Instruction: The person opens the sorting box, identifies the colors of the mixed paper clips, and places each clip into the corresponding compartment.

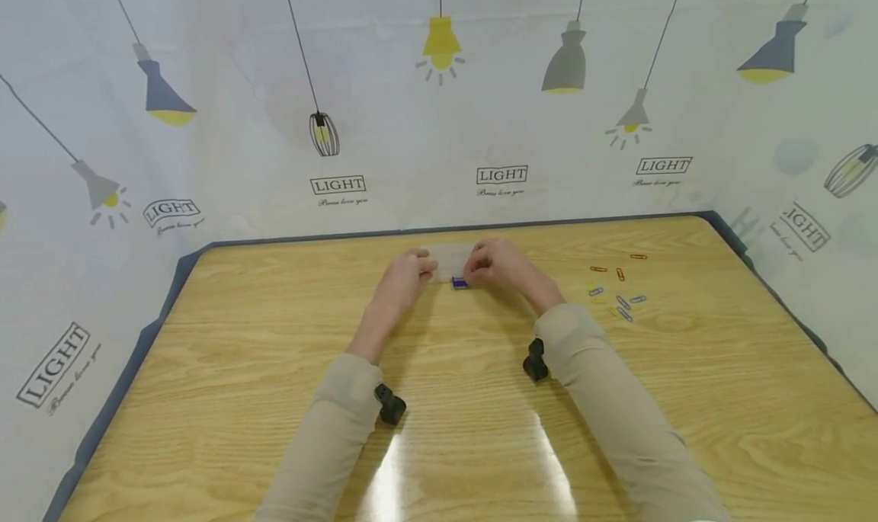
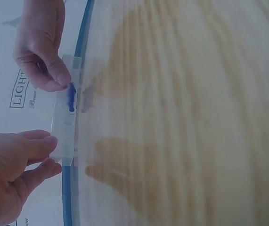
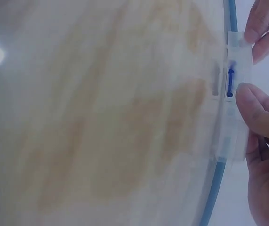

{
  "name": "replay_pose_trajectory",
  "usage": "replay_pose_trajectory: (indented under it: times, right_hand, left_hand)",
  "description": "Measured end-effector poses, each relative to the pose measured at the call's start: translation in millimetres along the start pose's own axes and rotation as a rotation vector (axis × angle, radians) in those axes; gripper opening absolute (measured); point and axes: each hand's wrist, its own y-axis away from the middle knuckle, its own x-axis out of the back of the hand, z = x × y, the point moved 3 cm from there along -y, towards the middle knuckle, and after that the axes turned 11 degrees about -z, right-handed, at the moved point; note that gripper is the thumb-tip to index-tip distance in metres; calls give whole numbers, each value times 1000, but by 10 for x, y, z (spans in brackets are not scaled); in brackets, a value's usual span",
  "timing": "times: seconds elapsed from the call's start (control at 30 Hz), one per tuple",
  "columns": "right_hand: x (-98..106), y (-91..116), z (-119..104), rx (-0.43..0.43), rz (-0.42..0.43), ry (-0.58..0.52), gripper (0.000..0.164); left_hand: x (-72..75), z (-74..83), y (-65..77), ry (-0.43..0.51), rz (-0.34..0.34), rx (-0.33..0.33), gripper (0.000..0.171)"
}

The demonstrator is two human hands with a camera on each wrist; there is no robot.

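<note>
A clear plastic box (image 1: 449,257) with inner dividers stands near the back edge of the table, between my two hands. My left hand (image 1: 406,278) holds its left end, thumb and fingers on the edge. At the right part of the box, my right hand (image 1: 506,267) pinches the rim with bent fingers. A small dark-blue piece (image 1: 459,283) shows at the box's front, close to the right thumb; its kind is unclear. Both wrist views show this blue piece (image 3: 230,82) as a narrow strip against the clear box (image 2: 64,132).
Loose paper clips lie on the wooden table (image 1: 439,446) to the right: several blue clips (image 1: 623,303), red clips (image 1: 620,274) and yellow clips (image 1: 598,302). Behind the table's back edge hangs a white cloth (image 1: 411,126) printed with lamps.
</note>
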Motion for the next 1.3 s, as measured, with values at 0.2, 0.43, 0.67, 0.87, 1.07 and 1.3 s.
replay_pose_trajectory:
  times: [0.2,0.43,0.67,0.87,1.07,1.3]
  right_hand:
    - [-13,-11,-1,-14,-36,-32,7]
    - [0,-4,-4,-25,-37,-22,6]
    - [2,-6,18,-83,-40,-96,6]
    - [8,-2,0,-118,-24,-134,5]
    - [14,-2,-43,-114,-11,-141,8]
    - [32,6,-36,-113,8,-80,23]
  left_hand:
    - [-13,-2,-1,-2,-4,17,26]
    - [2,24,-11,-15,-6,-3,26]
    - [-3,14,-16,2,-10,6,26]
    - [-1,-8,2,7,-5,-12,26]
    - [-8,-34,14,17,-8,-7,26]
    - [-10,-17,11,16,-16,11,29]
